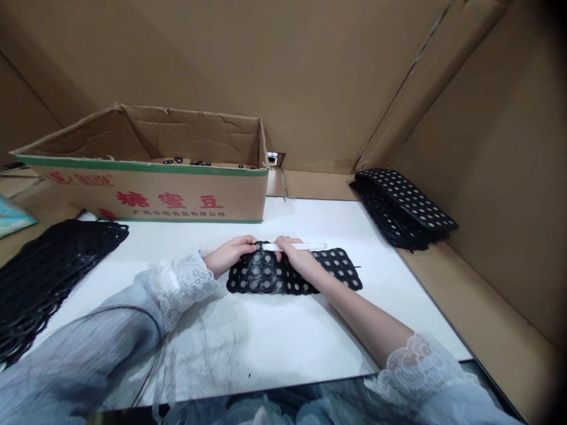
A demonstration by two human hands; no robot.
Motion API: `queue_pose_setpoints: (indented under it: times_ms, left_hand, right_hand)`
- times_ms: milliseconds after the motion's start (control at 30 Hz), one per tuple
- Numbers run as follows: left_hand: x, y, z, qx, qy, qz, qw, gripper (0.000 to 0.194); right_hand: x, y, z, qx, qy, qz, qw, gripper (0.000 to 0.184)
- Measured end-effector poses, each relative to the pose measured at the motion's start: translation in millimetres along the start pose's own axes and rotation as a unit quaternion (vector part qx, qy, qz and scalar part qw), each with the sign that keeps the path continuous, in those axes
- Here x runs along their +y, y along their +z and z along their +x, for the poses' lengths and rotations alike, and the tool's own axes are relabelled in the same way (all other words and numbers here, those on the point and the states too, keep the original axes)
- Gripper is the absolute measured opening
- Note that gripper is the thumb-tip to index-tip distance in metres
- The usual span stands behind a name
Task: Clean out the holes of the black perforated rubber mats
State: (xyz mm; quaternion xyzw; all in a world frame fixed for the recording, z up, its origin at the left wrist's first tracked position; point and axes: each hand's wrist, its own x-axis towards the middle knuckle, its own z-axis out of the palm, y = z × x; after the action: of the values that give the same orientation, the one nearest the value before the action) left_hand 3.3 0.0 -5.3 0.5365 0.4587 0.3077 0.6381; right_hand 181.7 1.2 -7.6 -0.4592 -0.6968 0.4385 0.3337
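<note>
A black rubber sheet with rows of round holes (267, 277) lies on the white table in front of me. My left hand (233, 254) pinches the sheet's far edge near its left end. My right hand (295, 255) is closed around a white pen-like stick (314, 246), which lies across the sheet's far edge. The stick's left end points toward my left fingertips and touches or nearly touches the sheet; I cannot tell which.
A cardboard box (199, 192) with small black rings inside stands at the back left. Black perforated sheets are piled at the left (39, 271) and the right (407, 206). Cardboard walls (310, 77) enclose the white table (283, 336). A light-green packet (13, 215) sits far left.
</note>
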Motion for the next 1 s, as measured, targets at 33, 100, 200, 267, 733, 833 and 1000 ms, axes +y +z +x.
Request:
queue_pose_setpoints:
  times_ms: [33, 100, 200, 267, 733, 833, 1000]
  left_hand:
    - [0, 0.3, 0, 0.002, 0.001, -0.001, 1.000, 0.014]
    - [0, 1.0, 0, 0.004, 0.001, 0.002, 1.000, 0.014]
    - [0, 1.8, 0, 0.007, 0.001, 0.012, 1.000, 0.015]
    - [-1, 1.7, 0, 0.010, 0.003, 0.025, 1.000, 0.017]
    - [-7, -1.2, -3, 0.051, 0.195, 0.498, 0.844, 0.018]
    - [-8, 3.2, -4, 0.060, 0.205, 0.507, 0.835, 0.015]
    - [-9, 7.3, -5, 0.075, 0.218, 0.487, 0.843, 0.014]
  right_hand:
    - [1, 1, 0, 0.002, -0.002, 0.002, 1.000, 0.037]
    - [3, 2, 1, 0.005, -0.006, 0.006, 1.000, 0.035]
    - [5, 3, 3, 0.011, -0.004, 0.005, 1.000, 0.034]
    - [7, 4, 3, 0.010, 0.000, 0.003, 1.000, 0.035]
    - [8, 18, -4, 0.029, -0.083, -0.249, 0.965, 0.033]
    - [10, 22, -3, 0.038, -0.113, -0.359, 0.926, 0.030]
    - [12, 30, -2, 0.048, -0.116, -0.473, 0.872, 0.030]
